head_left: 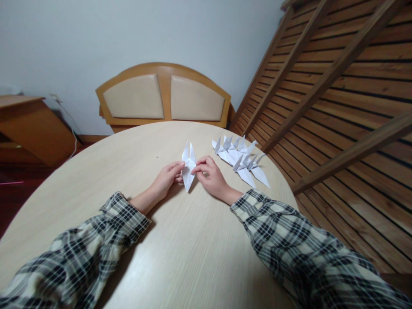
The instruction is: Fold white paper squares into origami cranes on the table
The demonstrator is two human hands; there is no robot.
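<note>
Between my two hands is a partly folded white origami paper crane (188, 168), two narrow points facing away from me and a wider flap pointing toward me. My left hand (169, 177) pinches its left edge, thumb on top. From the other side, my right hand (210, 175) grips the right edge with thumb and fingers closed on the paper. Several folded white paper cranes (246, 174) stand in a cluster to the right of my right hand, their necks and tails raised.
The round light-wood table (180, 257) carries everything. Beyond its far edge stands a wooden headboard (167, 96) with cream panels. Slatted wooden boards (337, 107) lean along the right. At the left are a wooden cabinet (35, 124) and a white cable (76, 139).
</note>
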